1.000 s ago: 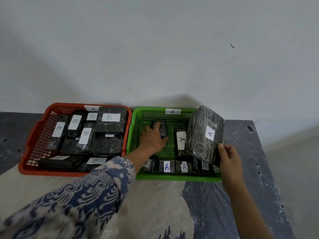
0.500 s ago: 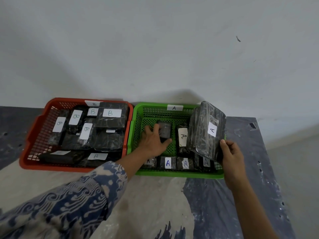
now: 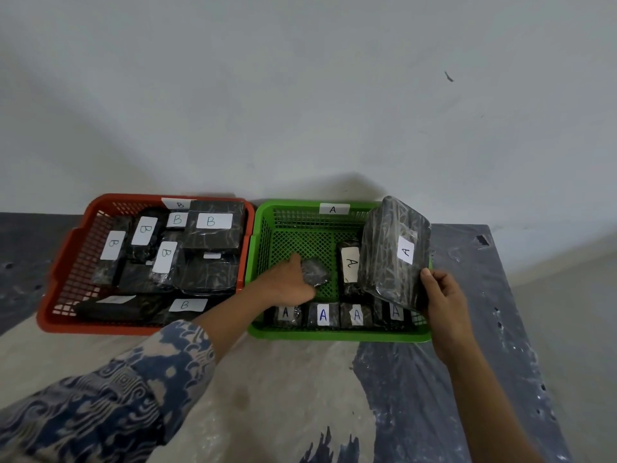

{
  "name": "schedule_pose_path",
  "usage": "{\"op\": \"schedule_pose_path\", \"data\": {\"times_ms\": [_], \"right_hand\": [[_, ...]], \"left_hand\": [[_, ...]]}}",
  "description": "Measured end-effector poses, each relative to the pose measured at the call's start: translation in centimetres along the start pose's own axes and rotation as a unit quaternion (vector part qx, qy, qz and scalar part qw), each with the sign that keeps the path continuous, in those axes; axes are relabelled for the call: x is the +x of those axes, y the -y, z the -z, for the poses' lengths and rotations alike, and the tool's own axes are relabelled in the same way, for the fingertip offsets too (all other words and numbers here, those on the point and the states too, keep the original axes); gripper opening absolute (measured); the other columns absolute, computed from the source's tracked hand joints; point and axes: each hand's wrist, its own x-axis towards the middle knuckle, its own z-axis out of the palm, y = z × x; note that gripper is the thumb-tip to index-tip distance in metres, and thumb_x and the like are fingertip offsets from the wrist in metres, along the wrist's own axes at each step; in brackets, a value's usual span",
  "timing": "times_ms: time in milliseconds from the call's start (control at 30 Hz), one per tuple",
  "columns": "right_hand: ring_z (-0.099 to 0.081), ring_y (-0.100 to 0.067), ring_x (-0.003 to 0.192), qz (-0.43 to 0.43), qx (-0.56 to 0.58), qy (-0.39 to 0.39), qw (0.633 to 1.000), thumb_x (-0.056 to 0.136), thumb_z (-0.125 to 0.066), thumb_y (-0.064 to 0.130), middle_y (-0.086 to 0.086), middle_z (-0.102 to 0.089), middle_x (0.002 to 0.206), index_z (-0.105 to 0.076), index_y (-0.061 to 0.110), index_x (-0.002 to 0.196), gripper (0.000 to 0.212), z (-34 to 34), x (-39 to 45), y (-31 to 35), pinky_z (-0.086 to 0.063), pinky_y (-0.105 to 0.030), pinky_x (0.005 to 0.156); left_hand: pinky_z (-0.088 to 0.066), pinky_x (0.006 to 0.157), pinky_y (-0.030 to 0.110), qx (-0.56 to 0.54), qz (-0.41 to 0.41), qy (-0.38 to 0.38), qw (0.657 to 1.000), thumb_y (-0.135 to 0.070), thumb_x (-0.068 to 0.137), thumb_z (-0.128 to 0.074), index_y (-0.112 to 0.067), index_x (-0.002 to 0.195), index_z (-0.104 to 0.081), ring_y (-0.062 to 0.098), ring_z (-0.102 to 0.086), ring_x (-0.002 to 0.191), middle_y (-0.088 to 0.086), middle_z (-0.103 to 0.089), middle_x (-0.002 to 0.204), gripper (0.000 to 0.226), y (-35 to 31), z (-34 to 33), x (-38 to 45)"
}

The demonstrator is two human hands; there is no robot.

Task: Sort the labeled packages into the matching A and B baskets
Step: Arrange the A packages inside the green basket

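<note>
Right hand [image 3: 442, 305] grips large A package [image 3: 394, 255] tilted upright, long axis vertical; left hand [image 3: 293, 282] clutches small package [image 3: 314, 272] in green basket [image 3: 337, 333].

Bare mesh behind green basket [image 3: 257, 248] packages [image 3: 322, 315]

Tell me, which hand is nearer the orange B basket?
Left. The left hand grips a small package in the green basket, beside the orange B basket; the right hand is beyond the green basket's far side.
</note>
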Motion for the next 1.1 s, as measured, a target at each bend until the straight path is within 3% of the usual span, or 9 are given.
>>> {"op": "schedule_pose_path", "data": {"times_ms": [233, 367, 500, 667, 800, 867, 933, 1033, 1100], "right_hand": [[-0.067, -0.009, 0.073, 0.008, -0.056, 0.007, 0.998, 0.102, -0.056, 0.032, 0.002, -0.072, 0.085, -0.064, 0.017, 0.094, 0.018, -0.5, 0.3, 0.5, -0.053, -0.024, 0.059], [-0.065, -0.016, 0.072, 0.028, -0.159, 0.047, 0.986, 0.1, -0.058, 0.039, 0.0, -0.073, 0.087, -0.065, 0.023, 0.089, 0.02, -3.1, 0.8, 1.3, -0.051, -0.036, 0.061], [-0.064, -0.016, 0.073, 0.054, -0.215, 0.068, 0.973, 0.097, -0.06, 0.044, 0.003, -0.071, 0.082, -0.064, 0.024, 0.085, 0.023, -6.6, 1.1, 2.1, -0.056, -0.044, 0.073], [-0.07, -0.019, 0.081, 0.06, -0.262, 0.074, 0.96, 0.096, -0.061, 0.047, 0.005, -0.073, 0.091, -0.066, 0.024, 0.093, 0.024, -10.3, 1.4, 2.1, -0.061, -0.046, 0.076], [-0.067, -0.016, 0.076, 0.07, -0.283, 0.073, 0.954, 0.097, -0.062, 0.041, 0.007, -0.069, 0.085, -0.066, 0.019, 0.093, 0.024, -12.1, 1.4, 1.4, -0.062, -0.047, 0.072], [-0.063, -0.011, 0.074, 0.083, -0.313, 0.064, 0.944, 0.098, -0.061, 0.04, 0.006, -0.067, 0.084, -0.069, 0.015, 0.099, 0.027, -12.7, 1.5, 0.9, -0.058, -0.035, 0.068], [-0.055, -0.004, 0.066, 0.096, -0.36, 0.056, 0.926, 0.098, -0.061, 0.04, 0.004, -0.066, 0.083, -0.071, 0.012, 0.103, 0.031, -13.1, 1.6, 0.4, -0.043, -0.02, 0.057], [-0.06, -0.016, 0.073, 0.109, -0.429, 0.041, 0.896, 0.098, -0.059, 0.042, -0.005, -0.069, 0.097, -0.072, 0.013, 0.103, 0.033, -13.4, 1.3, 0.0, -0.042, -0.023, 0.057], [-0.062, -0.026, 0.093, 0.116, -0.451, 0.023, 0.885, 0.097, -0.061, 0.044, -0.009, -0.06, 0.114, -0.067, 0.014, 0.109, 0.033, -13.4, 1.1, -0.2, -0.045, -0.031, 0.068]], "left_hand": [[-0.049, 0.067, 0.03, 0.128, 0.02, 0.146, 0.981, -0.039, 0.073, -0.063, -0.016, 0.145, -0.03, 0.018, -0.062, 0.09, 0.002, -0.062, 0.107, 0.082, -0.2, 0.7, -4.1], [-0.036, 0.107, 0.043, 0.203, 0.001, 0.139, 0.969, -0.068, 0.082, -0.051, -0.02, 0.157, -0.017, 0.034, -0.03, 0.144, 0.01, -0.028, 0.161, 0.096, 1.0, -0.4, -5.7], [-0.018, 0.12, 0.049, 0.139, -0.015, 0.096, 0.985, -0.085, 0.084, -0.037, -0.023, 0.161, -0.008, 0.033, -0.008, 0.154, 0.005, -0.009, 0.169, 0.103, 1.1, -0.7, -6.8], [-0.029, 0.112, 0.042, 0.121, -0.026, 0.063, 0.99, -0.064, 0.093, -0.045, -0.016, 0.154, -0.025, 0.032, -0.03, 0.143, 0.012, -0.033, 0.157, 0.081, 1.0, -1.3, -7.5], [-0.03, 0.118, 0.044, -0.03, 0.038, 0.035, 0.998, -0.06, 0.09, -0.054, -0.01, 0.159, 0.01, 0.032, -0.021, 0.15, 0.014, -0.009, 0.167, 0.107, 1.1, -1.1, -7.3], [-0.048, 0.094, 0.03, -0.123, 0.077, -0.005, 0.989, -0.051, 0.095, -0.053, -0.01, 0.156, 0.022, 0.022, -0.05, 0.127, 0.014, -0.012, 0.167, 0.105, 1.2, -0.9, -7.0], [-0.047, 0.069, 0.019, -0.164, 0.087, -0.036, 0.982, -0.05, 0.098, -0.048, -0.013, 0.155, 0.025, 0.012, -0.058, 0.109, 0.011, -0.01, 0.169, 0.1, 0.9, -0.6, -6.8], [-0.042, 0.111, 0.038, -0.178, 0.062, -0.078, 0.979, -0.048, 0.098, -0.05, -0.015, 0.157, 0.019, 0.029, -0.036, 0.145, 0.007, -0.005, 0.17, 0.096, 0.8, -0.2, -6.0], [-0.036, 0.11, 0.038, -0.192, 0.059, -0.087, 0.976, -0.045, 0.098, -0.051, -0.017, 0.159, 0.01, 0.03, -0.035, 0.145, 0.009, -0.016, 0.168, 0.091, 0.9, 0.3, -5.1]]}}
